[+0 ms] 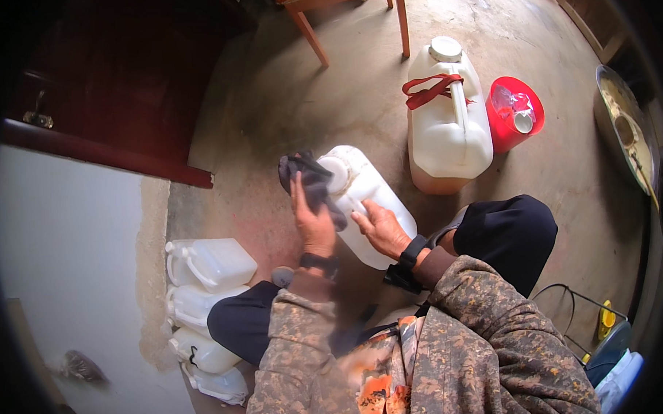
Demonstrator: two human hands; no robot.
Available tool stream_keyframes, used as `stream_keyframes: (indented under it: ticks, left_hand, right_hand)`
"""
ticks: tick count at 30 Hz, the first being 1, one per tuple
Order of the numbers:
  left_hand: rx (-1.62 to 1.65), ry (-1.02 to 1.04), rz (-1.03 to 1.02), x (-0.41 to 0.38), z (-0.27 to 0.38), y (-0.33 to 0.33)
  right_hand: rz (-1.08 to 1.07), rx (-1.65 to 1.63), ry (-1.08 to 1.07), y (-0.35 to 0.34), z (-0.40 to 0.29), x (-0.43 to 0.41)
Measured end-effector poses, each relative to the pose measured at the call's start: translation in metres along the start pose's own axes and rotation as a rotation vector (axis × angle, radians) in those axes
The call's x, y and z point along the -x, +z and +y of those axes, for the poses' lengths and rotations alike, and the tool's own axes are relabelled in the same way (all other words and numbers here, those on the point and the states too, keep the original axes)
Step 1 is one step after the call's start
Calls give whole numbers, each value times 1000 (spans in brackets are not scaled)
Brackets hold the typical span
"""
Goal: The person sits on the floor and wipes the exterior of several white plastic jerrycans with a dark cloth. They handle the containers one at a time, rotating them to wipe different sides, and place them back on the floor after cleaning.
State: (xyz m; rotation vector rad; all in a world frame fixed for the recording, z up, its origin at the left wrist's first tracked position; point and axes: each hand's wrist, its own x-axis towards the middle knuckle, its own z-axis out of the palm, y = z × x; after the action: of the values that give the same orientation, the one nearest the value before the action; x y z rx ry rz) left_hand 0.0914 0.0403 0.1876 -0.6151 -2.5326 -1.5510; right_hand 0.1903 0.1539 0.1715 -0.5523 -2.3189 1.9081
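Note:
A white plastic jerrycan [389,202] stands between my knees, leaning a little, with a round white screw cap [334,173] at its upper left. My right hand [386,231] is closed around its handle. In my left hand [315,228] is a dark cloth [310,177], pressed against the jerrycan's side beside the cap; the fingers lie nearly straight along it. Part of the cloth is blurred. A brownish mark rings the neck below the cap.
A larger jerrycan [444,132] with brownish liquid and a red strap stands ahead, beside a red bucket [507,138]. Several white jugs [221,263] line the left wall. An orange stool [309,35] is at the top; a large metal basin [607,107] is far right.

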Motion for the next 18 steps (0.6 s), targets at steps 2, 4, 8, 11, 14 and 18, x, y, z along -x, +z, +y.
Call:
stream_keyframes:
  ticks: [2, 4, 8, 11, 14, 18]
  left_hand:
    - [-59, 20, -51, 12, 7, 5]
    - [-146, 92, -38, 24, 1, 5]
    - [-194, 141, -204, 62, -3, 15]
    - [-193, -46, -260, 88, -11, 21]
    - [-203, -504, -479, 83, -27, 19]
    - [568, -1094, -68, 67, -51, -5]
  right_hand:
    - [71, 21, -66, -2, 10, -3]
    - [41, -42, -6, -5, 6, -3]
    - [119, -131, 37, -15, 23, -13]
    - [51, -259, 104, -34, 15, -21]
    - [46, -301, 124, -42, 14, -22]
    - [25, -404, 162, -44, 9, -17]
